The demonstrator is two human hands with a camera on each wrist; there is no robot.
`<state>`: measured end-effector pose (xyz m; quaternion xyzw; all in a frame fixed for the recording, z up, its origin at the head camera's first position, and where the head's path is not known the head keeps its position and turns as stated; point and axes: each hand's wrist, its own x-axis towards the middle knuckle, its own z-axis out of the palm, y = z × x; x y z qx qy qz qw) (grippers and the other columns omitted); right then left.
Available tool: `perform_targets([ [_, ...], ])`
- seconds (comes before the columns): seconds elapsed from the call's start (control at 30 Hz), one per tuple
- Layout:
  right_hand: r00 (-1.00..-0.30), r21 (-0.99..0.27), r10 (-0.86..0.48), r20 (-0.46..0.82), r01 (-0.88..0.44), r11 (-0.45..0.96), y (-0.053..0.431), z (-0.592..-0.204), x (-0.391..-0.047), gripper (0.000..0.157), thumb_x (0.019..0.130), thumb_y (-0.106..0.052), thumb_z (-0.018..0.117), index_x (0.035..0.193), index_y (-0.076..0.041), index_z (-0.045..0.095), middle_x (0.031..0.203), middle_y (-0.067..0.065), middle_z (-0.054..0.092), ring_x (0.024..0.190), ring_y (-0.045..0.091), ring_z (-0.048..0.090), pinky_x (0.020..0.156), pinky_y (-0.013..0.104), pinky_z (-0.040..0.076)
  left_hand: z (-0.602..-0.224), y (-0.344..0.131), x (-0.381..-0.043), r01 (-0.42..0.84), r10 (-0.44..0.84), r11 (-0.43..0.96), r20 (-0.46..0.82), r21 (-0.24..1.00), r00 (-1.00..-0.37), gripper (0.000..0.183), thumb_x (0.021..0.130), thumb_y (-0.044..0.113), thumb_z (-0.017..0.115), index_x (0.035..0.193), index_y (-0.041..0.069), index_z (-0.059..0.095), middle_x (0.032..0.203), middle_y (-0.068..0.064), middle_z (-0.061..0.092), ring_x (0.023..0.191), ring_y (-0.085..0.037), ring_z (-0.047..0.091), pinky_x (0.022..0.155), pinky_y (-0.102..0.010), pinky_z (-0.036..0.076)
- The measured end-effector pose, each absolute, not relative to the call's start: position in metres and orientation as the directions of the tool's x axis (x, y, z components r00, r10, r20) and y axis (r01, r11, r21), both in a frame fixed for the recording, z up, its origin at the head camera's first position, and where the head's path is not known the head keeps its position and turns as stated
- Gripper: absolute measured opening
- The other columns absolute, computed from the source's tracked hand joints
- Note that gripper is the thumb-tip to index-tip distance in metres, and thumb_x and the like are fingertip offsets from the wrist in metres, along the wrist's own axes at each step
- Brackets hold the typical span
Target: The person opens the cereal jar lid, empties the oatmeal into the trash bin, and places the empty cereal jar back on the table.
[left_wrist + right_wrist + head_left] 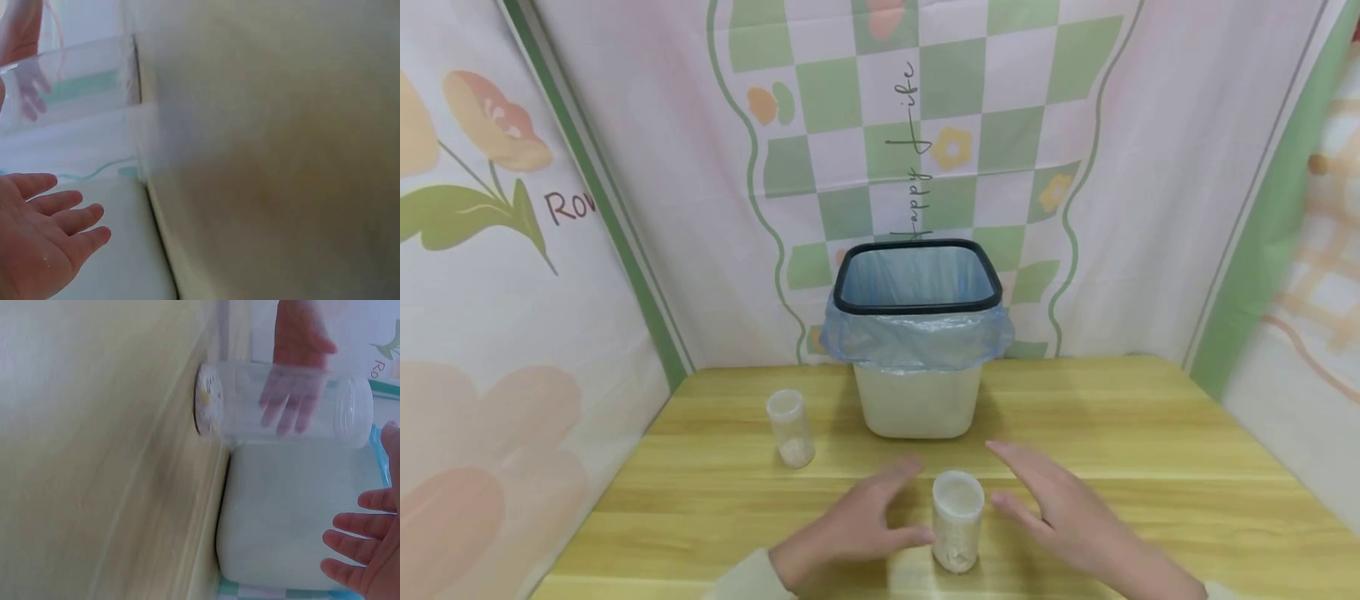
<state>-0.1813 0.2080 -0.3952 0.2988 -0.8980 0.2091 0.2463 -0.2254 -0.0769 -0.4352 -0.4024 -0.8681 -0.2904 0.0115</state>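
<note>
A clear cylindrical jar (957,525) with a whitish lid stands upright on the table between both hands. Seen from the right wrist, this jar (281,403) has a little pale material at its base, and the left hand (301,337) shows through its wall. On its left side the left hand (865,521) is spread, thumb tip right at the jar's wall. Over on the right, the right hand (1067,521) has its fingers extended, a small gap from the jar. A second clear jar (792,429) stands farther back to the left, some pale content at its bottom.
Behind the jars, a whitish bin (917,404) stands near the table's back edge. Its blue plastic liner (917,337) folds over the outside under a black rim ring (917,308). Printed curtains (625,333) enclose the wooden table (1150,433) at the back and sides.
</note>
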Motion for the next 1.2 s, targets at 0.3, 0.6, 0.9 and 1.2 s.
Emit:
perform_targets([
  [0.3,-0.736,-0.346,-0.382,0.559,-0.626,0.699,0.194,-0.398,-0.169,0.052,0.092,-0.024,0.068,0.138,-0.007,0.051,0.135,0.009,0.057,0.120,0.031,0.055,0.092,0.055,0.047,-0.442,-0.058,-0.224,0.698,0.719,0.404,0.266,0.591,-0.642,0.078,0.086,0.055,0.066,0.148,0.014,0.040,0.148,-0.005,0.043,0.132,-0.021,0.043,0.106,-0.042,0.037],
  [0.6,-0.774,-0.458,-0.367,0.516,-0.611,0.645,0.182,-0.399,-0.165,0.048,0.094,-0.023,0.066,0.136,-0.005,0.052,0.131,0.006,0.059,0.117,0.029,0.056,0.089,0.055,0.049,-0.438,-0.048,-0.226,0.653,0.731,0.306,0.269,0.693,-0.627,0.062,0.083,0.042,0.077,0.137,0.024,0.053,0.132,0.012,0.056,0.123,-0.010,0.051,0.102,-0.038,0.042],
  [0.9,-0.844,-0.588,-0.314,0.434,-0.530,0.612,0.170,-0.402,-0.161,0.053,0.092,-0.033,0.068,0.134,-0.003,0.052,0.129,0.001,0.060,0.116,0.027,0.057,0.089,0.054,0.050,-0.438,-0.041,-0.227,0.572,0.735,0.260,0.225,0.778,-0.640,0.061,0.081,0.034,0.080,0.135,0.022,0.056,0.130,0.014,0.057,0.122,-0.008,0.051,0.101,-0.036,0.043],
  [1.2,-0.891,-0.658,-0.243,0.384,-0.448,0.605,0.161,-0.405,-0.160,0.057,0.089,-0.037,0.071,0.133,-0.006,0.054,0.125,-0.001,0.061,0.109,0.023,0.058,0.083,0.048,0.051,-0.436,-0.040,-0.224,0.585,0.713,0.274,0.247,0.763,-0.656,0.055,0.080,0.028,0.081,0.131,0.018,0.059,0.127,0.013,0.060,0.120,-0.008,0.053,0.100,-0.033,0.044],
])
